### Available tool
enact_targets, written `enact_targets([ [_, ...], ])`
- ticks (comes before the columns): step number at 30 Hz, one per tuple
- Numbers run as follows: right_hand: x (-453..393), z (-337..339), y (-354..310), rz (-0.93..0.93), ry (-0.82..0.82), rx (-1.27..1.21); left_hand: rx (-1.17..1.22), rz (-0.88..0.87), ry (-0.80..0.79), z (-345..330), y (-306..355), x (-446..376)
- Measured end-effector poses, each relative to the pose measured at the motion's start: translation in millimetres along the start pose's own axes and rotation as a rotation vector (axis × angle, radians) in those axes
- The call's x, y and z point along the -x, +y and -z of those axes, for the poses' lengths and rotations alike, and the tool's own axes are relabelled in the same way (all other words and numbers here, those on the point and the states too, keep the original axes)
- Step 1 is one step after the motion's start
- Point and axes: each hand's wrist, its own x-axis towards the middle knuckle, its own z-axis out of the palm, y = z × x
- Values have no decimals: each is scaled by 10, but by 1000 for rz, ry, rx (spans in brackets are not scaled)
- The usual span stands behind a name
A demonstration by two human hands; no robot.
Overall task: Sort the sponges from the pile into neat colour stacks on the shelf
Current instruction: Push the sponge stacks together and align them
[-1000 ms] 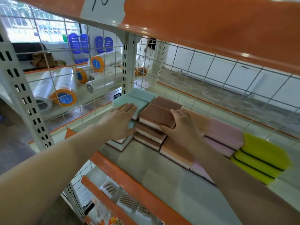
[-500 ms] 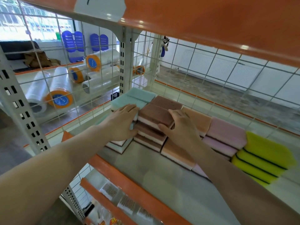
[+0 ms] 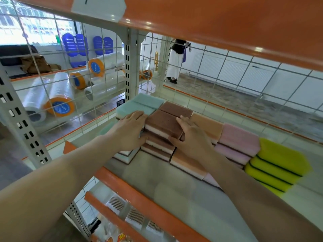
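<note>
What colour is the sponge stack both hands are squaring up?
Brown tops over white foam: the brown stack, between left hand and right hand, head view.

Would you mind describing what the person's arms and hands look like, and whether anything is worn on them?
Both forearms are bare up to the frame edge, with no sleeves in view. The left hand and right hand wear no gloves, and no rings, watch or wristband can be seen. No markings show.

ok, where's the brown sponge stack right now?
Head view, centre of the shelf: the brown sponge stack sits between the teal stack and orange stack, left hand and right hand flanking it.
</note>
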Motion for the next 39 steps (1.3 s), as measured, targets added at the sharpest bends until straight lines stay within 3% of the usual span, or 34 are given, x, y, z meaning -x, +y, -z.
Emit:
enact_targets([
  [17, 531, 56, 2, -24, 91, -1, -6, 23, 144, -18, 311, 498],
  [24, 848, 103, 88, -30, 50, -3, -62, -50, 65, -95, 525, 626],
  [39, 1764, 243, 622, -328, -36, -14, -106, -318, -188, -364, 1334, 787],
])
